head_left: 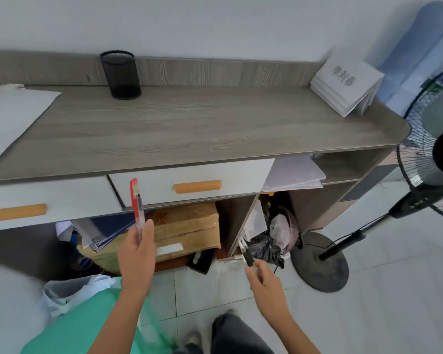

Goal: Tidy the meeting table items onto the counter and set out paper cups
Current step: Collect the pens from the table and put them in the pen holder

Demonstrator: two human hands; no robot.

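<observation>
My left hand [136, 254] is closed around a red-capped pen [136, 203], held upright in front of the white drawer. My right hand [262, 281] grips two dark pens [246, 252] with white ends, pointing up and left, lower down over the floor. The grey wood-grain counter [189, 126] stretches across in front of me. At its back stands an empty black mesh pen holder [120, 74]. A stack of folded white name cards [345, 84] leans at the counter's right end. No paper cups are in view.
A white sheet [13, 116] lies on the counter's left. Two drawers with orange handles [197, 186] sit below; under them are a cardboard box [187, 228], papers and bags. A standing fan [430, 159] is at the right, its base [320, 264] on the tiled floor.
</observation>
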